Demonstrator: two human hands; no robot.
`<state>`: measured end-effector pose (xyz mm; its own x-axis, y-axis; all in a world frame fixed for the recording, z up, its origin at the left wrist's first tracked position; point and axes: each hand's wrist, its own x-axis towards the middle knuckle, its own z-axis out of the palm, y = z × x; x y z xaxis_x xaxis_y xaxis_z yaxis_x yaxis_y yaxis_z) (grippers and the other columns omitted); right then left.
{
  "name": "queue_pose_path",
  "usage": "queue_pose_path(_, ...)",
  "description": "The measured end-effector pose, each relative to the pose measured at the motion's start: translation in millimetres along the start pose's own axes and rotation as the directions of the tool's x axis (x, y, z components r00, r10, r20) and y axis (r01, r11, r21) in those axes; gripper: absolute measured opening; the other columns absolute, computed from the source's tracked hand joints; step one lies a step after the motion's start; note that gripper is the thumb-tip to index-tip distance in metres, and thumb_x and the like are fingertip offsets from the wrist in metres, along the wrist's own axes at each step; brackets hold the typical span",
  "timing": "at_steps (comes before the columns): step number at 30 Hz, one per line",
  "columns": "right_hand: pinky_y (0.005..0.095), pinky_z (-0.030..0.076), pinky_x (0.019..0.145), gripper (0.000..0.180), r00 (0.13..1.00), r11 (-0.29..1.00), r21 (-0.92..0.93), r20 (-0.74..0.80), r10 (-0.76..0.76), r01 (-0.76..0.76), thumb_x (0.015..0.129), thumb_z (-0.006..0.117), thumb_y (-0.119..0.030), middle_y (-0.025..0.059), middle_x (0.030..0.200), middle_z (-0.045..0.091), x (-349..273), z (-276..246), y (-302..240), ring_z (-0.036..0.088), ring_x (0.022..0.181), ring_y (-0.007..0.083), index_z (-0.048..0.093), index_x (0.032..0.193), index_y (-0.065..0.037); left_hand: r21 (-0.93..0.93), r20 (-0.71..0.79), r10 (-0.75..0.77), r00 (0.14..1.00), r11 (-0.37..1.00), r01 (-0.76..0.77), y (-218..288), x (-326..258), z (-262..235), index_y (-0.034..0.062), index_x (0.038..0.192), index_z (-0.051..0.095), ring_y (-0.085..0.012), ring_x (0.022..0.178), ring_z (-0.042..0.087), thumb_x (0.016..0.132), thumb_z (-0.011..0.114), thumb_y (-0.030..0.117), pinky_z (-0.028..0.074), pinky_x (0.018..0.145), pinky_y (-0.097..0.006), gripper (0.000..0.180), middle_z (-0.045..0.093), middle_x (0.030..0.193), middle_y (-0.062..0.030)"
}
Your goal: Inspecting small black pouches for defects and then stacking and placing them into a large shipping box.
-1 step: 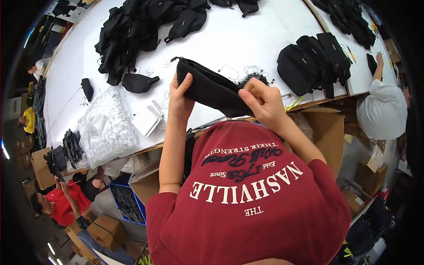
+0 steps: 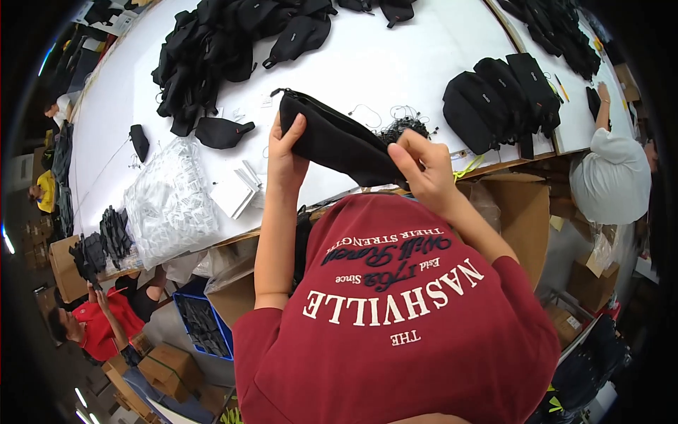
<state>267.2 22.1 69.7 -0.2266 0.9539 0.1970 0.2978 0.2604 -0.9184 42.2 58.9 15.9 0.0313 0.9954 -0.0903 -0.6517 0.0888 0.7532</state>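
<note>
A black fabric zip pouch hangs slantwise between my hands, above the near edge of the white table. Its long zipper faces up, and a small loop sticks out at the upper left end. My left hand grips that end, thumb across the front. At the lower right end, my right hand pinches the pouch near the zipper with thumb and curled fingers. Whatever lies inside the pouch is hidden. Just beyond my right hand is a tangle of thin black cords.
A big heap of black pouches covers the far left; more pouches lie in a row at right. A clear bag of small white packets and white cards sit left. Cardboard stands below the table edge. Other people work around.
My right hand has shifted slightly right along the pouch's end. The pouch and my left hand have moved a little left.
</note>
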Motion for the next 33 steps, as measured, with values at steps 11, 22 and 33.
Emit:
queue_pose_path(11, 0.0263, 0.045, 0.062, 0.018, 0.919, 0.917, -0.127, -0.07, -0.389, 0.378, 0.086, 0.06, -0.014, 0.0081, 0.084, 0.064, 52, -27, -30, 0.058, 0.071, 0.0138, 0.064, 0.102, -0.007, 0.07, 0.194, -0.186, 0.963, 0.982, 0.176, 21, 17, 40, 0.0023, 0.112, 0.059, -0.0095, 0.08, 0.063, 0.09, 0.06, 0.023, 0.051, 0.071, -0.022, 0.03, 0.065, 0.094, -0.0038)
queue_pose_path(22, 0.0241, 0.039, 0.053, 0.008, 0.919, 0.917, -0.199, 0.27, -0.287, 0.345, 0.081, 0.067, -0.006, 0.0028, 0.074, 0.061, 63, -23, -46, 0.051, 0.06, 0.012, 0.063, 0.087, -0.003, 0.082, 0.128, -0.21, 0.969, 0.976, 0.201, 17, 19, 44, 0.0036, 0.103, 0.062, -0.0083, 0.073, 0.063, 0.088, 0.064, 0.022, 0.051, 0.065, -0.021, 0.024, 0.066, 0.087, -0.0038)
queue_pose_path(33, 0.0234, 0.044, 0.062, 0.011, 0.819, 0.986, 0.138, 0.554, -0.151, 0.089, 0.083, 0.065, -0.01, 0.0032, 0.083, 0.06, 29, -9, -42, 0.055, 0.071, 0.0123, 0.06, 0.09, -0.003, -0.138, 0.115, -0.067, 0.991, 0.987, 0.083, 30, 47, -16, 0.0016, 0.113, 0.057, -0.0183, 0.086, 0.065, 0.096, 0.05, 0.022, 0.054, 0.077, -0.028, 0.027, 0.064, 0.099, -0.0091)
